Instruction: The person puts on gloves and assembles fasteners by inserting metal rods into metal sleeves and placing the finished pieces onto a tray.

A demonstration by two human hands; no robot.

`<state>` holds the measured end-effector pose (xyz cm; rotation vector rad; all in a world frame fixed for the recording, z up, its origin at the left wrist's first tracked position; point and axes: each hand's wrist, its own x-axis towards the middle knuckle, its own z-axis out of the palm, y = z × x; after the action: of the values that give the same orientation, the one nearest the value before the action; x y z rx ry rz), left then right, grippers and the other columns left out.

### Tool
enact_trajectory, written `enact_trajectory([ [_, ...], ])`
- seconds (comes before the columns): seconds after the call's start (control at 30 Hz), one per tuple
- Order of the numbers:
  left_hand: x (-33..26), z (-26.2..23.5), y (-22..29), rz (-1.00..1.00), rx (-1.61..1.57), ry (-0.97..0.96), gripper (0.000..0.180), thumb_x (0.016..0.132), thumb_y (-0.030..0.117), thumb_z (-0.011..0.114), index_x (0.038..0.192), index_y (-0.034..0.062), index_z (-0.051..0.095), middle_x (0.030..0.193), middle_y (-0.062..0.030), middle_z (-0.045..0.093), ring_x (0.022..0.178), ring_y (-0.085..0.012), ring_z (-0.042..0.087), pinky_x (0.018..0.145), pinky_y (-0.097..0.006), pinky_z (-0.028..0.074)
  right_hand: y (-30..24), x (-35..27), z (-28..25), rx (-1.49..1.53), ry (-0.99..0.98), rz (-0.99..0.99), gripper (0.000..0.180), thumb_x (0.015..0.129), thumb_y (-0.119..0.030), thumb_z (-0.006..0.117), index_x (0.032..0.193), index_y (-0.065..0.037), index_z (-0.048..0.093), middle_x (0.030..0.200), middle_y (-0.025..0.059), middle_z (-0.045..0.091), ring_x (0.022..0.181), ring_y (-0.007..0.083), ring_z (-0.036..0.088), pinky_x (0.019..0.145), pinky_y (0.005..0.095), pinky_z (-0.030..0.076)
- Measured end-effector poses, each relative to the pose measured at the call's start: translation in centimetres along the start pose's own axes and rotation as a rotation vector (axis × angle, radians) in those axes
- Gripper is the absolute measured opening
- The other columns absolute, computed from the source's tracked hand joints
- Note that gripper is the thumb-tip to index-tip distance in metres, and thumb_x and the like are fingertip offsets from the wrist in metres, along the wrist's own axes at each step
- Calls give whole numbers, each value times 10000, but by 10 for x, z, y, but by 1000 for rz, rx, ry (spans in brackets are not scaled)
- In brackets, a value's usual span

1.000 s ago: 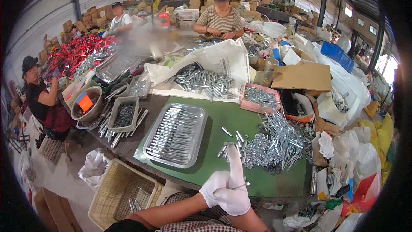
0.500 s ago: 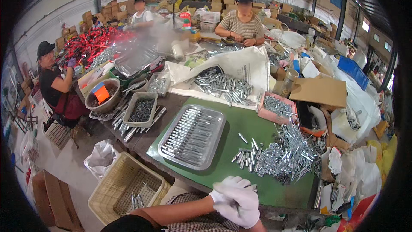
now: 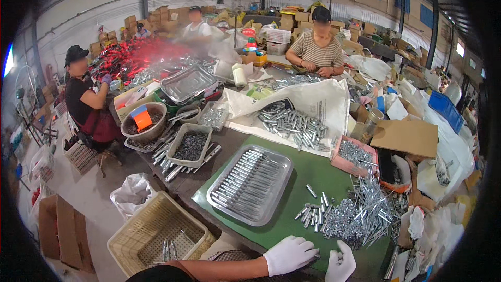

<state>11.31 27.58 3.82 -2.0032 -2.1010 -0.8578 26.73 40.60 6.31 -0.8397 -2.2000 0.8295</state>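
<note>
Both my hands wear white gloves and are at the near edge of the green work surface. My left hand (image 3: 289,256) is palm down, its fingers drawn together and curled; a small greyish bit shows at its fingertips, too little to name. Just to its right, apart from it, my right hand (image 3: 341,264) has thumb and forefinger spread, with nothing visible between them. Beyond my hands lie short metal tubes (image 3: 314,215), a heap of small shiny fittings (image 3: 342,222) and a pile of thin metal rods (image 3: 377,209). A metal tray (image 3: 284,177) holds rows of metal tubes.
A beige plastic basket (image 3: 122,243) stands at lower left. Tubs of small parts (image 3: 206,134) line the table's left. More metal tubes (image 3: 297,125) lie on a white sack (image 3: 329,94). A pink box (image 3: 339,159) of fittings stands right. Several co-workers sit around the tables.
My hands, clasped together before, have come apart; the right one now lies to the right of the left. The view has shifted, so the tables sit lower and further right.
</note>
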Motion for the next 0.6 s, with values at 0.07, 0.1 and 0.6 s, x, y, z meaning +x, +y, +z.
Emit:
enact_trajectory([
  [0.07, 2, -5, 4, -28, -7, -38, 292, 908, 248, 640, 1172, 126, 662, 1014, -57, 609, 949, -255, 638, 798, -410, 511, 7, 0, 2, -24, -2, -34, 293, 951, -79, 700, 1240, -35, 711, 1127, 119, 758, 870, 184, 703, 781, 307, 562],
  [0.1, 7, -8, 6, -5, 39, 115, 262, 865, 341, 690, 1072, 182, 706, 931, -22, 613, 869, -232, 604, 738, -393, 476, 10, 2, 5, -57, 18, -97, 288, 957, -88, 694, 1240, -34, 710, 1129, 125, 757, 882, 196, 714, 784, 312, 567],
  [0.6, -1, 0, 3, 23, 22, 122, 246, 844, 303, 644, 1068, 219, 703, 971, -21, 608, 885, -239, 589, 745, -403, 463, -3, 0, 5, -180, 27, -124, 231, 968, -164, 660, 1162, -73, 747, 1124, 140, 756, 997, 315, 724, 891, 388, 558],
])
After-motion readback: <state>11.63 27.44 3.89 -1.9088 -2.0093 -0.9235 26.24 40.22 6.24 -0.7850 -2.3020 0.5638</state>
